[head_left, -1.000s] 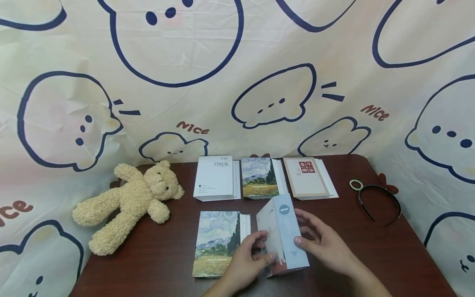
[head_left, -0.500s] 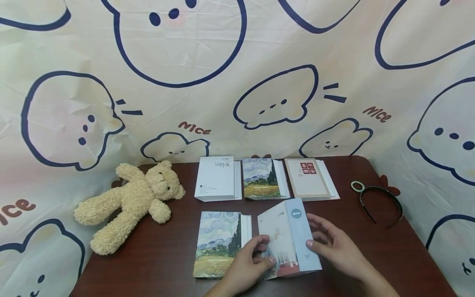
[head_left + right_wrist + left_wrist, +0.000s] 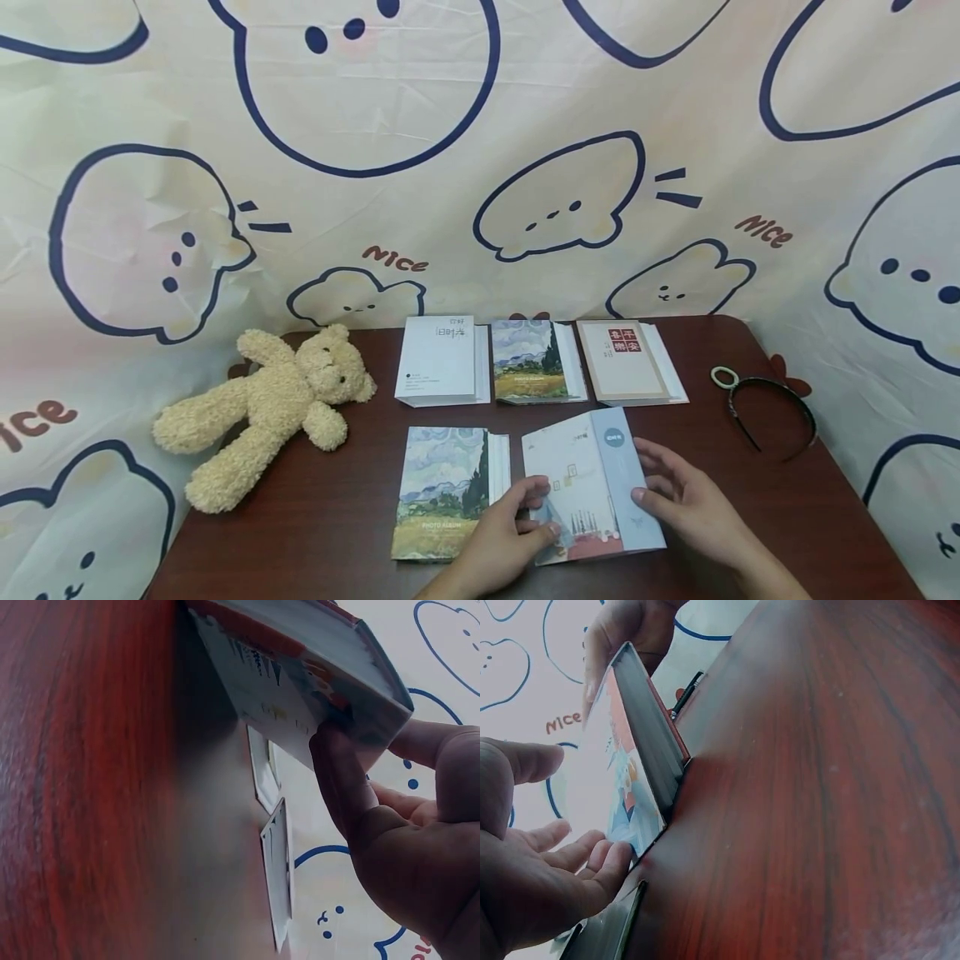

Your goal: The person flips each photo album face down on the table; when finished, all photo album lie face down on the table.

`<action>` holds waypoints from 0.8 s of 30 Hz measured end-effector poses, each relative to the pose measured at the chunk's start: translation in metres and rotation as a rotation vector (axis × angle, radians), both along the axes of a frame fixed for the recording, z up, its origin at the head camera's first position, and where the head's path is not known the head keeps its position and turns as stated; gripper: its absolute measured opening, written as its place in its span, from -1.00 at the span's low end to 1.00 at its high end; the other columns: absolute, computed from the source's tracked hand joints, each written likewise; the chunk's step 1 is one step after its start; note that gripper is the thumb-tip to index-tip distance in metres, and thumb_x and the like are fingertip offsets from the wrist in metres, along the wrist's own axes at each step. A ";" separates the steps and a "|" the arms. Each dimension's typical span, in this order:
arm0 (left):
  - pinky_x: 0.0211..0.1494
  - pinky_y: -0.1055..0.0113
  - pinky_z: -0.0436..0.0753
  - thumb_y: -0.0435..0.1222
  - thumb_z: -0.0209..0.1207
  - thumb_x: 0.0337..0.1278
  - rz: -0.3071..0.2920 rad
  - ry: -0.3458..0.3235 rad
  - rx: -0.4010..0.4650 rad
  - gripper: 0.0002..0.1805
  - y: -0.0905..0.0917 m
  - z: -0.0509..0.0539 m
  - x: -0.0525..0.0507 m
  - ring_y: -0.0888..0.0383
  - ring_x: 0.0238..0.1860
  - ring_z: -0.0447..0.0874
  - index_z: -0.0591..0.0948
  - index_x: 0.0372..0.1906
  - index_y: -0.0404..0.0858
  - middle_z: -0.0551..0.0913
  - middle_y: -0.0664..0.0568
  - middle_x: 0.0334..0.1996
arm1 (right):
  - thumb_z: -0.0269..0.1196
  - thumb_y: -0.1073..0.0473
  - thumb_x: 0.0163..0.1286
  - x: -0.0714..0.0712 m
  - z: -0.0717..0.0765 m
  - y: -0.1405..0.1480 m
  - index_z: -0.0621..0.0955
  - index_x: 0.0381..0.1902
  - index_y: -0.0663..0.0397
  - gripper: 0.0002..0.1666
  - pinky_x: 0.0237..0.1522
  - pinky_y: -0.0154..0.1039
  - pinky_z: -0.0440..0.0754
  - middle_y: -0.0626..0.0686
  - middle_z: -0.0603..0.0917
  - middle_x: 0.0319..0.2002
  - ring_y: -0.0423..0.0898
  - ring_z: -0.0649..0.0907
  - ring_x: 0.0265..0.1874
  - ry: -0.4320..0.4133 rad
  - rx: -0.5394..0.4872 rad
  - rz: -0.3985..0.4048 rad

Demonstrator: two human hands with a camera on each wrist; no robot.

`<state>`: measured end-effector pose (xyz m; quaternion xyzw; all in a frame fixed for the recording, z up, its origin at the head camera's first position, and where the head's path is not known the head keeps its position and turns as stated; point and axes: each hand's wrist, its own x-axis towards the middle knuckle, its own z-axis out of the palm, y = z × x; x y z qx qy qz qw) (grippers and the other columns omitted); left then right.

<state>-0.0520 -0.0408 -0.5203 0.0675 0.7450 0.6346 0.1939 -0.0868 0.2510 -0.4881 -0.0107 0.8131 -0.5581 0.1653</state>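
Observation:
A photo album (image 3: 573, 492) with a pale illustrated cover and a light blue spine (image 3: 626, 475) is tilted, its right side raised off the table. At that raised side my right hand (image 3: 690, 500) grips it, thumb on the spine and fingers behind, as the right wrist view also shows. My left hand (image 3: 502, 529) is at its left edge; in the left wrist view its loose fingers (image 3: 611, 862) touch the album's lower edge, the thumb standing apart. Just left lies a photo album with a painted landscape cover (image 3: 440, 492), partly behind the left hand.
Behind stand a white album (image 3: 435, 358), another landscape album (image 3: 527, 358) and a beige album with red squares (image 3: 622, 358) in a row. A plush bear (image 3: 277, 408) lies at the left. At the right is a black headband (image 3: 810, 408). A printed cloth (image 3: 450, 208) hangs behind the table.
The pale album has turned and leaned over to the right, showing more of its front cover. My right hand has moved right and down with it; the left has shifted little.

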 end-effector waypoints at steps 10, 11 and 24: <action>0.16 0.14 0.65 -0.23 0.33 0.36 -0.022 -0.014 -0.031 -0.41 0.000 0.003 0.000 -0.11 0.31 0.54 0.48 0.44 -0.09 0.56 0.02 0.34 | 0.46 0.13 0.35 -0.001 -0.009 0.002 0.29 0.55 0.19 -0.07 -0.18 -0.26 0.73 0.32 0.50 0.38 -0.03 0.73 -0.02 -0.021 0.074 -0.026; 0.16 0.14 0.65 -0.22 0.33 0.35 -0.025 -0.015 -0.035 -0.41 0.000 0.003 -0.001 -0.11 0.31 0.54 0.48 0.44 -0.10 0.55 0.02 0.34 | 0.46 0.13 0.35 -0.002 -0.010 0.002 0.29 0.55 0.19 -0.08 -0.18 -0.27 0.73 0.31 0.50 0.38 -0.04 0.73 -0.02 -0.020 0.085 -0.025; 0.14 0.24 0.65 -0.13 0.31 0.38 -0.039 -0.011 -0.077 -0.38 0.000 0.001 -0.002 -0.06 0.29 0.55 0.45 0.47 -0.11 0.54 0.05 0.35 | 0.41 0.14 0.38 -0.002 -0.017 0.001 0.39 0.52 0.20 -0.18 -0.02 -0.11 0.73 0.27 0.59 0.32 -0.03 0.72 0.04 0.028 0.337 0.018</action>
